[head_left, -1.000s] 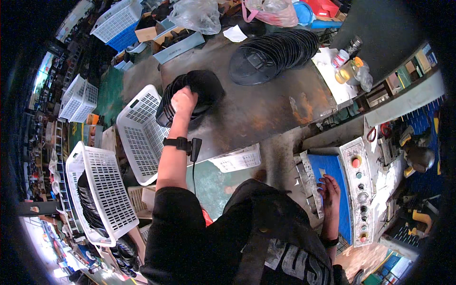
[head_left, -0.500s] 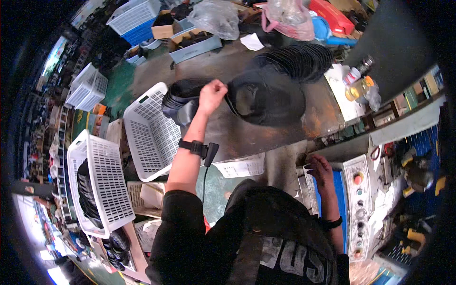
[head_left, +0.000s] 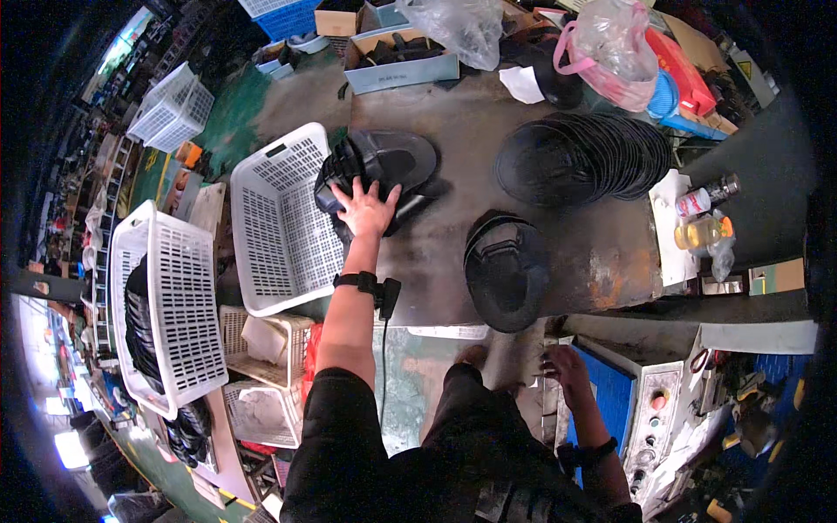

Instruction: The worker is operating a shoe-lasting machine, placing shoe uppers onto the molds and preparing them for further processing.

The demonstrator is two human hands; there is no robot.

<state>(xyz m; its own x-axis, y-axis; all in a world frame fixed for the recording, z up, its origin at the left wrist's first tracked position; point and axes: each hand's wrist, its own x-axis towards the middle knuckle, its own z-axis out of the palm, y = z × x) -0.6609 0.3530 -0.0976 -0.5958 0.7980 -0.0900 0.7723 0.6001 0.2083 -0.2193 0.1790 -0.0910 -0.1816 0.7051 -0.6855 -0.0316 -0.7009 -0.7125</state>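
Left hand (head_left: 368,215) splays atop footwear pile (head_left: 398,161), right hand (head_left: 568,375) half-curls, hold unclear, with one black sole (head_left: 520,296) newly separated at pile's four o'clock.

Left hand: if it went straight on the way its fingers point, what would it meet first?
The left hand would likely first meet the piled black sole-shaped pieces; whether it already touches them is unclear.

Left hand (head_left: 366,213): palm down, fingers fanned wide and pointing forward.
Left forearm (head_left: 349,329): bare, nearly straight behind those fingers.
Right hand (head_left: 571,375): well right of the left fingers, loosely curled (its fingertips look dark).
Right forearm (head_left: 608,484): slanting back and rightward from its own fingers.
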